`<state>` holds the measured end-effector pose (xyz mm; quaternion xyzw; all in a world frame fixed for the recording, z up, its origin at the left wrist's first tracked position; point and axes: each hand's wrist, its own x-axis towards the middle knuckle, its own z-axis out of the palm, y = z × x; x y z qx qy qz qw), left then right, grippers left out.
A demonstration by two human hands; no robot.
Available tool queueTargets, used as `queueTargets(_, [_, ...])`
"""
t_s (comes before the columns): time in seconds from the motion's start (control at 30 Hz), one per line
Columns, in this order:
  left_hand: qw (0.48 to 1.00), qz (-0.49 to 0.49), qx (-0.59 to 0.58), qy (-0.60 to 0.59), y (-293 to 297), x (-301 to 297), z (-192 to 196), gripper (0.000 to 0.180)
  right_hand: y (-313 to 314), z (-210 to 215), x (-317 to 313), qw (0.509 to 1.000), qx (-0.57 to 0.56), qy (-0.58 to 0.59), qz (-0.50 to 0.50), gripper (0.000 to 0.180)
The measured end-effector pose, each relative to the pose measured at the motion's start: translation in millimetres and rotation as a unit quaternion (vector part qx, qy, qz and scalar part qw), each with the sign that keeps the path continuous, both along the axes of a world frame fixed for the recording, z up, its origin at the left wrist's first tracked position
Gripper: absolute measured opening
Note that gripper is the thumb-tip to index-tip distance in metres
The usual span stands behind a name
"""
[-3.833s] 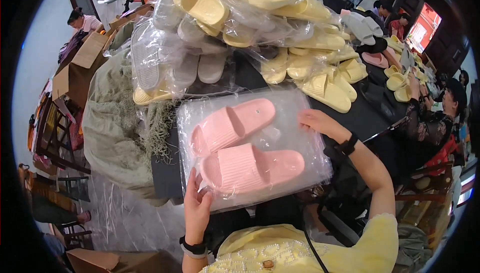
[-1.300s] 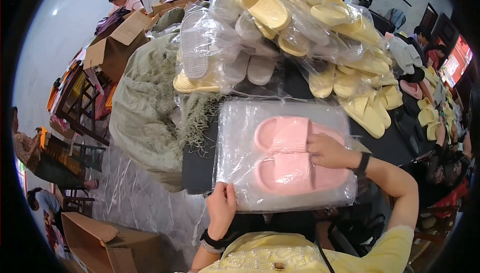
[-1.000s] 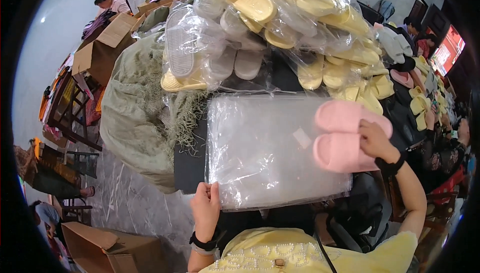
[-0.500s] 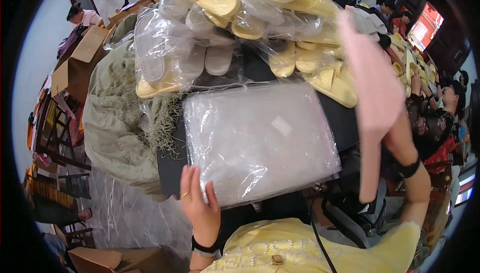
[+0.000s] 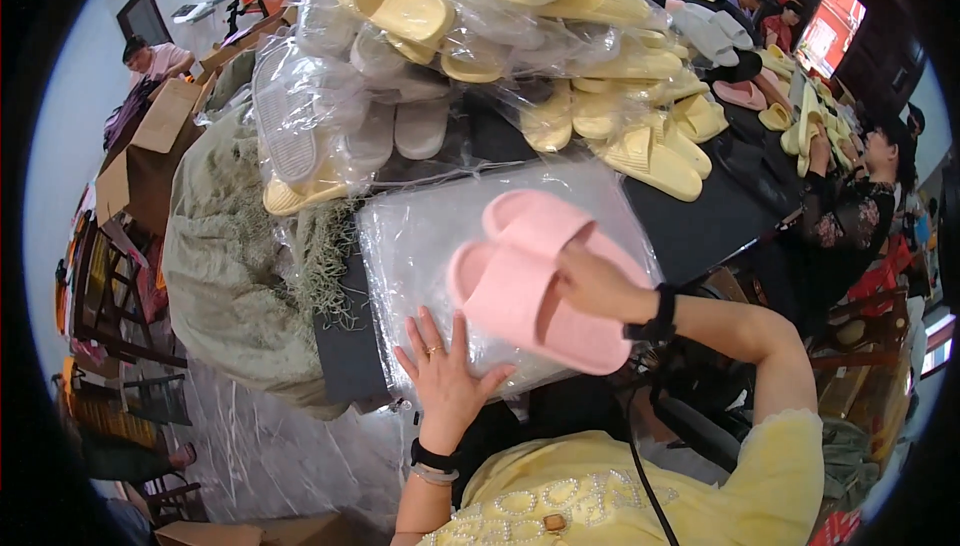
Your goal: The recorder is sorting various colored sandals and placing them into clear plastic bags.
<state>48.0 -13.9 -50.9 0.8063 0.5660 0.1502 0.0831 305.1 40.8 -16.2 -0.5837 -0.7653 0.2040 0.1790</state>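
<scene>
Currently, the pink slippers (image 5: 500, 296) are over the right half of the plastic bag stack (image 5: 405, 246), toes toward its far left, long axes slanting back to heels by its near right edge. The right hand (image 5: 597, 286) grips the pair at the straps; the left hand (image 5: 448, 381) spreads its fingers on the stack's near left corner. Yellow slippers (image 5: 650, 166) lie beyond the stack on the worktop (image 5: 695, 236).

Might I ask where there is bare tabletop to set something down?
Bare black tabletop shows right of the clear bags, in front of yellow slippers; a narrow strip lies left, beside the green cloth. The back is crowded with wrapped slippers; the right hand holds pink slippers over the bags.
</scene>
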Motion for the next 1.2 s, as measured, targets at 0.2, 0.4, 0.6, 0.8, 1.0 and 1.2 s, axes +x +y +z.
queueTargets(0.2, [0.999, 0.040, 0.001, 0.021, 1.8, -5.3, -3.5, 0.096, 35.5, 1.6, 50.3, 0.989, 0.018, 0.005, -0.147, 0.018])
queueTargets(0.4, [1.000, 0.018, -0.004, 0.005, 1.3, -4.5, 0.9, 0.092, 43.5, 8.5, 20.4, 1.000, 0.008, 0.008, 0.012, 0.024])
queueTargets(0.6, [0.987, -0.132, -0.044, -0.079, 13.3, -67.0, 45.8, 0.064, 54.5, -11.6, 27.4, 0.996, -0.064, -0.055, 0.021, 0.038])
queueTargets(0.8, [0.962, 0.017, -0.097, -0.254, 127.9, -80.5, 96.6, 0.034, 53.5, -13.3, 25.4, 0.997, -0.053, -0.061, 0.021, 0.042])
queueTargets(1.0, [0.976, 0.096, -0.067, -0.181, 212.1, -71.0, 65.7, 0.041, 49.9, -12.1, 21.5, 0.998, -0.017, -0.053, 0.033, 0.042])
queueTargets(1.2, [0.971, 0.056, -0.092, -0.212, 225.5, -73.9, 54.9, 0.031, 46.6, -18.2, 23.4, 0.998, 0.001, -0.047, 0.042, 0.040])
